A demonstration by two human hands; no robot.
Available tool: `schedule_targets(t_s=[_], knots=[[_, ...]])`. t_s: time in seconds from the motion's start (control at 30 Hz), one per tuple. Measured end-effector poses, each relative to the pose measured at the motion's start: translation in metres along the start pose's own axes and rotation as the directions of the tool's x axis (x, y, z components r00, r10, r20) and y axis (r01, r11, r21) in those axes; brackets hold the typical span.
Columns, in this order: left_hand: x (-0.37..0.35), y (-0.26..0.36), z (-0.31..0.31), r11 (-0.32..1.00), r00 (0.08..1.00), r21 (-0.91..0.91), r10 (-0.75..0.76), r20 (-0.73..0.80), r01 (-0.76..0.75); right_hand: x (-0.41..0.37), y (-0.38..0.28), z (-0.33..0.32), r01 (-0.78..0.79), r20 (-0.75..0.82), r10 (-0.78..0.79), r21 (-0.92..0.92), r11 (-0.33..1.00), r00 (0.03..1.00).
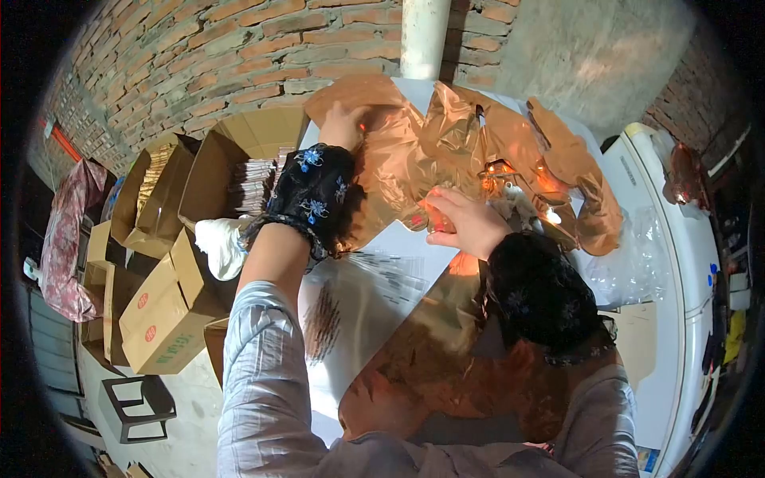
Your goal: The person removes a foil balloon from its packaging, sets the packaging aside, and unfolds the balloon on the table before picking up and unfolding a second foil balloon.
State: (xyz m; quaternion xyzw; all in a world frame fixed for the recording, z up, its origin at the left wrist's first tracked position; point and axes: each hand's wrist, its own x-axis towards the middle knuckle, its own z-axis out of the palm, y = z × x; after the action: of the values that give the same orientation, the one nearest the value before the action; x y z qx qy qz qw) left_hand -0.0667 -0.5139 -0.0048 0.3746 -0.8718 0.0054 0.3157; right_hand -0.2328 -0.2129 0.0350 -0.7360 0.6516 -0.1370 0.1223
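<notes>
My left hand [344, 123] reaches forward and grips the far edge of a crumpled orange translucent plastic bag [446, 135] that lies spread on a white table [398, 239]. Closer to me, my right hand [462, 223] pinches the bag's near fold. Both forearms wear black sleeve covers with blue flowers over grey sleeves. A shiny copper-coloured sheet [446, 350] lies under my right arm, over printed white paper [358, 279].
Open cardboard boxes [239, 159] with stacked goods stand left of the table, with more cartons [159, 311] below them. A brick wall [199, 64] and white pipe [422, 32] rise behind. A white appliance [677, 239] stands right. A dark stool [135, 406] sits on the floor.
</notes>
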Motion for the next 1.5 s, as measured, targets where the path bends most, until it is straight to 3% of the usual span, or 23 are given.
schedule_targets(t_s=[0.07,0.17,0.2,0.3,0.47,0.57,0.6,0.7,0.77,0.8,0.83,0.87,0.97,1.0,1.1,1.17,1.3,1.5], knots=[[0.001,0.003,0.003,0.998,0.999,-0.046,-0.044,-0.017,0.043,0.0,0.001,0.001,0.007,-0.003,-0.007,-0.004,1.0,1.0],[0.022,-0.011,0.017,0.962,0.968,-0.117,-0.25,-0.003,0.248,0.0,-0.002,-0.001,0.009,-0.004,-0.01,-0.03,0.999,1.0],[0.029,-0.021,0.02,0.922,0.948,-0.223,-0.317,0.035,0.316,-0.001,-0.001,0.0,0.007,0.0,-0.007,-0.023,1.0,1.0],[0.045,-0.062,0.043,0.902,0.939,-0.263,-0.338,0.062,0.342,-0.001,0.0,0.001,0.004,-0.011,-0.004,-0.01,1.0,1.0],[0.026,-0.068,0.031,0.906,0.92,-0.253,-0.376,-0.113,0.34,0.0,0.002,0.004,0.016,-0.04,-0.016,0.01,1.0,0.999],[-0.007,-0.06,-0.031,0.897,0.936,-0.285,-0.291,0.198,0.339,0.008,0.025,0.03,0.109,-0.169,-0.117,-0.056,0.992,0.979],[-0.02,-0.054,-0.047,0.872,0.902,-0.294,-0.299,0.311,0.391,0.003,0.01,0.013,0.078,-0.126,-0.081,-0.034,0.996,0.989],[-0.073,-0.038,-0.093,0.97,0.904,-0.192,-0.056,0.424,0.15,0.005,0.019,0.016,0.073,-0.124,-0.075,-0.02,0.997,0.989],[-0.109,-0.029,-0.117,0.992,0.909,-0.121,0.026,0.415,0.027,0.003,0.025,0.015,0.102,-0.163,-0.108,-0.043,0.994,0.981],[-0.124,-0.01,-0.142,0.989,0.87,-0.076,-0.073,0.487,0.125,0.003,0.026,0.012,0.127,-0.177,-0.139,-0.079,0.989,0.974],[-0.135,-0.008,-0.147,0.986,0.872,-0.104,-0.061,0.486,0.127,0.003,0.022,0.011,0.152,-0.193,-0.17,-0.109,0.982,0.966],[-0.145,-0.009,-0.152,0.983,0.873,-0.13,-0.05,0.485,0.128,0.005,0.016,0.013,0.167,-0.285,-0.237,-0.249,0.954,0.929],[-0.163,-0.012,-0.161,0.929,0.868,-0.279,-0.08,0.491,0.243,0.018,-0.018,0.014,0.221,-0.305,-0.228,-0.056,0.974,0.925],[-0.165,-0.011,-0.162,0.893,0.864,-0.342,-0.094,0.494,0.293,0.033,-0.026,0.025,0.141,-0.206,-0.134,0.021,0.99,0.969],[-0.173,-0.004,-0.169,0.825,0.865,-0.425,-0.142,0.482,0.373,0.05,-0.066,0.041,0.139,-0.177,-0.105,0.188,0.972,0.979],[-0.184,-0.001,-0.171,0.769,0.9,-0.522,-0.154,0.408,0.368,0.064,-0.072,0.063,0.156,-0.273,-0.116,0.132,0.979,0.955],[-0.201,-0.013,-0.174,0.76,0.896,-0.516,-0.197,0.398,0.396,0.068,-0.077,0.068,0.068,-0.29,-0.046,0.065,0.996,0.956],[-0.207,-0.007,-0.181,0.693,0.86,-0.536,-0.259,0.44,0.483,0.08,-0.064,0.075,0.105,-0.365,-0.057,0.112,0.988,0.929]])
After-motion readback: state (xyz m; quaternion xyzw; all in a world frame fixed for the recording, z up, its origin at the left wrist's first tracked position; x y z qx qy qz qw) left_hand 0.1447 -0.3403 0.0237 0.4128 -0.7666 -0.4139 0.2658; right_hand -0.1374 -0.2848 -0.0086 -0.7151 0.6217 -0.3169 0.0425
